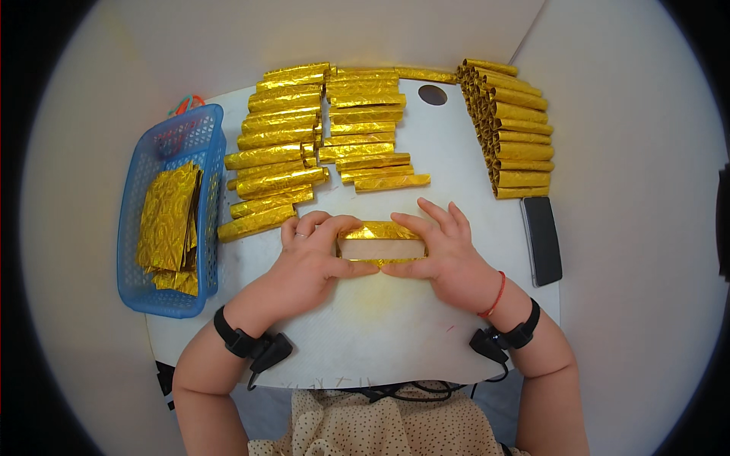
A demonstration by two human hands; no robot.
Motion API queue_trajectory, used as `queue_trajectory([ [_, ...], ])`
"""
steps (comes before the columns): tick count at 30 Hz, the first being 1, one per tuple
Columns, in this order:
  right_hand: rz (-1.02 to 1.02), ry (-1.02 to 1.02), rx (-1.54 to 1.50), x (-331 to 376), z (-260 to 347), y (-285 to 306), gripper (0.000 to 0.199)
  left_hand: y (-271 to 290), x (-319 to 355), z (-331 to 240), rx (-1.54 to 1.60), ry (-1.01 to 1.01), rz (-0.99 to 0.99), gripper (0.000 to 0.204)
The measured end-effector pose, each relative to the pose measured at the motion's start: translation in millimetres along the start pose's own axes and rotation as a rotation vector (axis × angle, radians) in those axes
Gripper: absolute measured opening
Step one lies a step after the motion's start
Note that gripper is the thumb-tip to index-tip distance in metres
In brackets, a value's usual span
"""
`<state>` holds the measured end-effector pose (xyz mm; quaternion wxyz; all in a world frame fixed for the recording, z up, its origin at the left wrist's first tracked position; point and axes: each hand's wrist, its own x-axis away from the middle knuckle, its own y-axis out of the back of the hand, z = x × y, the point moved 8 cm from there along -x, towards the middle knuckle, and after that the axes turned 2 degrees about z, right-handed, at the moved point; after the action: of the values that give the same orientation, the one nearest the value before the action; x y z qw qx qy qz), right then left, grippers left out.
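Between my two hands, a sheet of gold foil paper (380,230) is held over the middle of the white table. Its far and near edges are curled inward, and a pale strip of its inner side shows between them. My left hand (308,251) grips its left end, with the thumb along the near edge and the index finger on the far edge. My right hand (449,254) grips the right end the same way, its other fingers spread away. The two thumb tips nearly meet at the near edge.
At the left stands a blue plastic basket (208,251) with flat gold sheets (169,209). Gold paper rolls (281,121) lie in rows at the back; more rolls (521,125) are stacked back right. A black phone (541,242) lies at the right edge, and the table (433,327) has a round dark hole (433,95).
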<state>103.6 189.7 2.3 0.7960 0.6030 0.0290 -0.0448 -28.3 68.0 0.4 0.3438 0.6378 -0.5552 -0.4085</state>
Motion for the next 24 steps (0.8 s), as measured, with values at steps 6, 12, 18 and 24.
queue_trajectory([
  [6,0.020,-0.007,-0.048,-0.7,-0.1,0.6,0.047,-2.1,2.6,-1.5,-0.076,-0.001,0.015,0.041],
  [12,-0.108,-0.038,-0.119,8.7,-13.7,15.0,0.029,8.7,5.4,-7.1,-0.160,-0.053,-0.036,0.034],
  [18,-0.101,-0.034,-0.135,9.2,-17.7,19.5,0.024,16.2,12.2,-7.4,-0.230,-0.113,-0.068,0.026],
  [24,-0.137,0.038,-0.064,11.7,-8.6,19.6,0.017,10.4,13.7,-11.9,-0.237,-0.189,-0.012,0.017],
])
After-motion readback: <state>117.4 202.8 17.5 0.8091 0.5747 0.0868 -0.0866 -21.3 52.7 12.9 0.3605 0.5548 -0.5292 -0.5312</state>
